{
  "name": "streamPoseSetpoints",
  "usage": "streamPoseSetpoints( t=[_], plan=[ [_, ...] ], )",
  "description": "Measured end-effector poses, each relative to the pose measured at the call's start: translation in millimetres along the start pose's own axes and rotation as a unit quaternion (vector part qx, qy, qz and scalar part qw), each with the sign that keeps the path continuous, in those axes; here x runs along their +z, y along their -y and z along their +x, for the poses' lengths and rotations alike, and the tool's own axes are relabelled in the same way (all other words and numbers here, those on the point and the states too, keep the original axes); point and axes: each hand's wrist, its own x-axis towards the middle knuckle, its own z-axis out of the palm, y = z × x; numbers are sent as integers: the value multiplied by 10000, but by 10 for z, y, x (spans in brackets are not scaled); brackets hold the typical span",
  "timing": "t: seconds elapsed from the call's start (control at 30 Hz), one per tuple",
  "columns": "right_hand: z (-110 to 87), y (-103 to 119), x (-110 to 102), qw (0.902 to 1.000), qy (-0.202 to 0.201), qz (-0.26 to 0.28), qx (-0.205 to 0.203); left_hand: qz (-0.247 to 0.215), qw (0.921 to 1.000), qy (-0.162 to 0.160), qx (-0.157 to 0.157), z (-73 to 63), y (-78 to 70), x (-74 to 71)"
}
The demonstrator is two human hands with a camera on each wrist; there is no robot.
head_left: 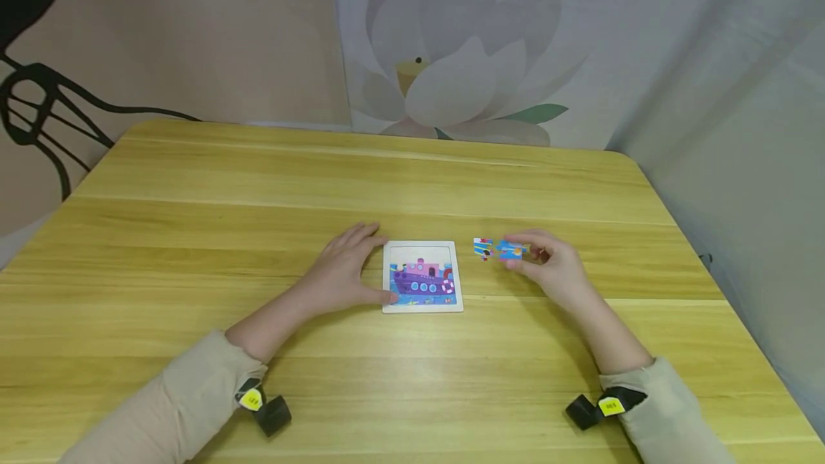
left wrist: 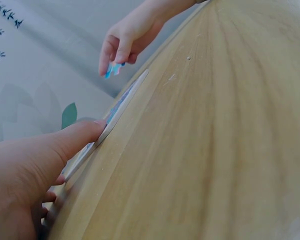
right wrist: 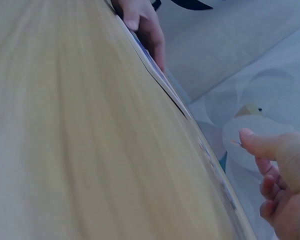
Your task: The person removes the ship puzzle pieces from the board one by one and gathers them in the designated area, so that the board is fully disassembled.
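A square puzzle tray with a white border lies flat on the table. Its lower part shows a purple boat picture; a pale area spans the top inside the border. My left hand rests along the tray's left side, thumb on the lower left corner and fingers spread near the upper left. To the right, my right hand pinches a blue puzzle piece between thumb and fingers, raised off the table in the left wrist view. Just left of it lie loose colourful pieces; others may be hidden under the hand.
The wooden table reaches back to a curtain with a printed flower. A black chair-like frame stands beyond the far left corner. Both sleeves carry a black strap-on camera, one at the left wrist.
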Motion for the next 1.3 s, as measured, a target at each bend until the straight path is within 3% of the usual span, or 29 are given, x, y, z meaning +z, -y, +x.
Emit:
streamPoseSetpoints(
  t=[0.3, 0.43, 0.9, 1.3],
  plan=[
    [16, -183, -211, 9996, -121, -212, -143, -43, 10000, -30, 18, 4, 16, 17],
    [36, -265, -280, 9997, -96, -228, -7, -41, 10000, -12, 23, 1, 16, 17],
    [100, -433, -370, 9978, 50, -645, 154, -43, 10000, 17, 38, -5, -4, -5],
    [109, -451, -366, 9874, 117, -1578, -51, -12, 10000, 41, 27, -4, -1, -7]
  ],
)
